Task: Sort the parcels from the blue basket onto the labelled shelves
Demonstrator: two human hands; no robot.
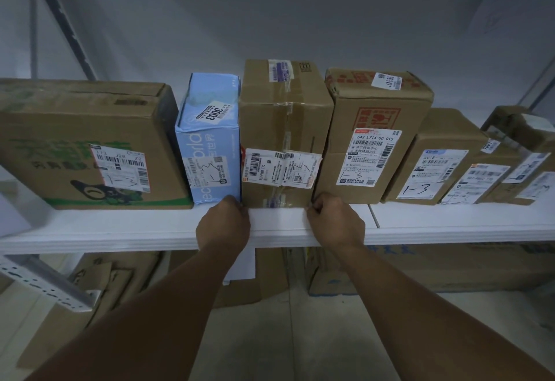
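Note:
A tall brown cardboard parcel (285, 128), its label marked 1-3, stands upright on the white shelf (150, 227) between a light blue box (210, 140) and another brown parcel (375, 140). My left hand (223, 224) is at its lower left corner with the fingers curled against the edge. At the lower right corner my right hand (335, 220) has its fingers curled in the same way. Both forearms reach up from below. The blue basket is out of view.
A wide brown box with green print (90, 146) stands at the left of the shelf. Several smaller labelled parcels (444, 158) line the right side. Below the shelf lie flattened cartons (114, 284); a perforated metal rail (45, 284) juts out lower left.

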